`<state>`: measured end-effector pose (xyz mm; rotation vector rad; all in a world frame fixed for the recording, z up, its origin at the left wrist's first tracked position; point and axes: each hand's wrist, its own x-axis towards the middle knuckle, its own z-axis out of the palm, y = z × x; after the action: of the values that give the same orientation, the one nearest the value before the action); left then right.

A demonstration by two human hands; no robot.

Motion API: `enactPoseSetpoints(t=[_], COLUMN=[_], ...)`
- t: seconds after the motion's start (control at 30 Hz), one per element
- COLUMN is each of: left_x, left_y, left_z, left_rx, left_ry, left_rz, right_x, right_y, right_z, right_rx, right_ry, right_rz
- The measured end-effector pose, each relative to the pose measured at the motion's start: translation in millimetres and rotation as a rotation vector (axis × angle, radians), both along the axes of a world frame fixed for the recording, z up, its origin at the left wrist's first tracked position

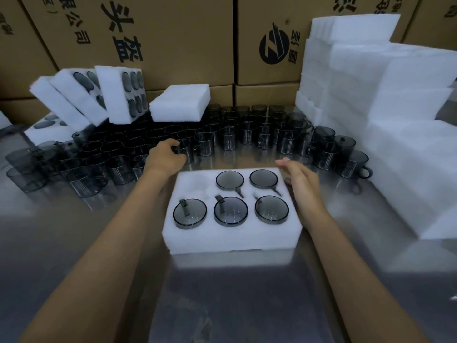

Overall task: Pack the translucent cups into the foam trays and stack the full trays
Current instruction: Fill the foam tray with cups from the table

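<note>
A white foam tray (230, 240) lies in front of me on the steel table. Several of its round holes hold smoky translucent cups (230, 210); the back-left hole (195, 184) has no cup in it. Behind the tray stands a crowd of loose cups (249, 133), upright. My left hand (166, 156) reaches past the tray's back-left corner and curls round one loose cup (186, 150) at the front of the crowd. Beside the tray's back-right corner is my right hand (299, 178), fingers straight, holding nothing.
Filled foam trays (116, 95) lean together at the back left, with a plain foam block (180, 102) resting on cups beside them. A tall pile of foam pieces (385, 115) fills the right side. Cardboard boxes (173, 40) wall off the back. Bare steel table (222, 298) lies near me.
</note>
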<state>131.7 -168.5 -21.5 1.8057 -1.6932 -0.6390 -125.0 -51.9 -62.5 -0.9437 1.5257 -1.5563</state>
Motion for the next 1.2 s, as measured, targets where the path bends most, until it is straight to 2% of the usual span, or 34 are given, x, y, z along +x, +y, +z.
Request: enactPoseSetpoints(t=[0.13,0.33,0.53,0.63,0.7,0.77,0.83,0.93,1.0,1.1,1.2], left_x=[0,8,15,25,35,42,43,43,42,41,42], left_y=[-16,-2,33,54,66,76,80,80,79,74,68], left_z=[-4,-18,18,45,57,62,65,68,66,58,53], left_rx=[0.012,-0.131,-0.336,-0.241,-0.137,-0.075,-0.028,0.058,0.115,0.16,0.192], left_ry=[-0.104,0.0,0.159,0.415,0.497,0.465,0.414,0.332,0.275,0.188,0.21], left_rz=[0.013,0.079,0.016,-0.166,-0.302,-0.434,-0.537,-0.627,-0.661,-0.687,-0.701], right_x=[-4,-5,-7,-9,-5,5,20,50,69,90,94], right_y=[-6,-5,-4,-2,1,6,10,5,-3,-12,-14], right_z=[-1,0,-1,1,9,23,43,70,79,73,60], right_rx=[0.006,0.003,-0.001,0.015,-0.061,-0.196,-0.252,-0.143,-0.063,-0.033,-0.037], right_ry=[0.024,0.021,-0.029,0.019,0.123,0.185,0.265,0.357,0.4,0.47,0.333], right_rz=[0.015,0.031,0.049,0.007,-0.017,0.041,0.185,0.435,0.527,0.492,0.458])
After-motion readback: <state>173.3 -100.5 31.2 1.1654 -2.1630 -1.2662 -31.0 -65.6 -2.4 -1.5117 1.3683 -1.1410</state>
